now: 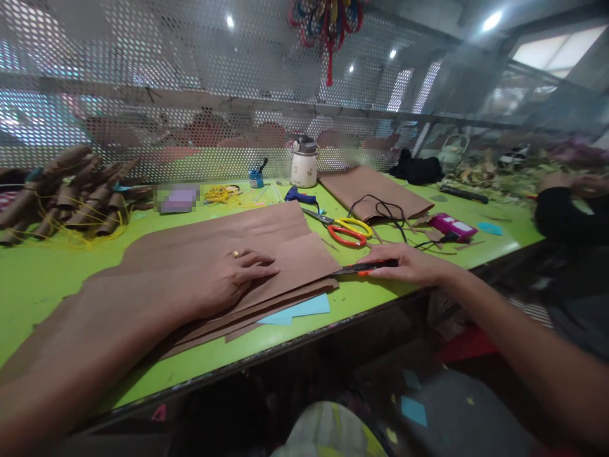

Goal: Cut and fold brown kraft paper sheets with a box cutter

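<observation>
My left hand [240,279], with a ring on one finger, lies on a large brown paper sheet [190,247], its fingers stretched out. The sheet tops a loose stack of brown paper. My right hand [409,264] is closed around a slim black-and-orange tool [354,268]. Its dark narrow end reaches the right edge of the paper; whether it is a knife or scissors, I cannot tell. Just behind lie large scissors [347,235] with one red and one yellow handle. Light blue paper pieces [304,309] stick out from under the stack.
Rolled brown paper tubes [71,197] with yellow strands fill the left. A blue glue gun [301,197], white bottle [303,166], folded brown paper [371,184] and purple device [451,226] with a black cable stand behind. Another person's dark sleeve [566,209] is at right.
</observation>
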{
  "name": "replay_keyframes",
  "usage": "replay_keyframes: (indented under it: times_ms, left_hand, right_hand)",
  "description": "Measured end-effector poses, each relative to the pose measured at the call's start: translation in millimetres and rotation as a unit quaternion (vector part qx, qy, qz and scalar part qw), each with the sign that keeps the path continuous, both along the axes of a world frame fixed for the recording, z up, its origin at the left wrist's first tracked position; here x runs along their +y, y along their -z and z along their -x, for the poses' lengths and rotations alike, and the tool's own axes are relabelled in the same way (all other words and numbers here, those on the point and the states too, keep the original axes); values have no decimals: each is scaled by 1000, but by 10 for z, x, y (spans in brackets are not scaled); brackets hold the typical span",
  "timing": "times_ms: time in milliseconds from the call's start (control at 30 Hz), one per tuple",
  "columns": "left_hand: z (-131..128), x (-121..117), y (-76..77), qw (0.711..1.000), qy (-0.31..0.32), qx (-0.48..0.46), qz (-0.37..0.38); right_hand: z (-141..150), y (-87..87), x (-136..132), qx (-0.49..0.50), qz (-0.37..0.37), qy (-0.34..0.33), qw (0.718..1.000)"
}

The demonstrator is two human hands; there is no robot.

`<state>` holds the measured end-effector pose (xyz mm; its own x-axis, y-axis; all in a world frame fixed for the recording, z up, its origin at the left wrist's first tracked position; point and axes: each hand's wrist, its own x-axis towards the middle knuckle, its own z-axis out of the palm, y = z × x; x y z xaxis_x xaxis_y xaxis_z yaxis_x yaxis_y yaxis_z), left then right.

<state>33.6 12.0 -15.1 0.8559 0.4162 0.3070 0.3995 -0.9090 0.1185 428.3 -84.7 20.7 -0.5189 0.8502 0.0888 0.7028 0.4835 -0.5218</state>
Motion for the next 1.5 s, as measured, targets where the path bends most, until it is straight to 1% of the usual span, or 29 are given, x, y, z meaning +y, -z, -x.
replay_keyframes:
  times_ms: [200, 333, 500, 633, 833, 967, 1067, 1167, 1333, 1433, 1500]
  left_hand:
    - [2, 11, -1, 1000, 14, 1, -19]
    - [7, 14, -9, 1000, 15, 1, -14]
    - [-10, -18, -28, 1000, 3, 5, -4]
    - [-20, -32, -39, 1000, 9, 7, -3]
    - [-19, -18, -20, 999, 26, -6, -26]
    - [-15, -22, -11, 999, 21, -4, -37]
    - [-13, -15, 0, 999, 23, -9, -36]
    - [-16, -8, 9, 999, 29, -16, -34]
    - [-28, -38, -11, 999, 23, -7, -36]
    - [-35, -64, -39, 999, 20, -2, -38]
    - [-40, -73, -55, 999, 22, -2, -42]
  right_hand:
    - [160, -61, 83, -7, -8, -19, 1000]
    - [121, -62, 87, -9, 1, -27, 1000]
    - [16, -56, -1, -11, 27, -15, 999]
    - [63, -75, -13, -12, 23, -9, 1000]
    - [269, -98, 111, -13, 6, -53, 998]
    - [254, -99, 105, 2, 26, -61, 998]
    - [176, -91, 45, -7, 37, -48, 998]
    - [160, -93, -2, -10, 32, -23, 999]
    - [382, -131, 14, -25, 21, -1, 999]
    - [504, -136, 42, -25, 13, -5, 1000]
    - [524, -126, 42, -20, 6, -11, 1000]
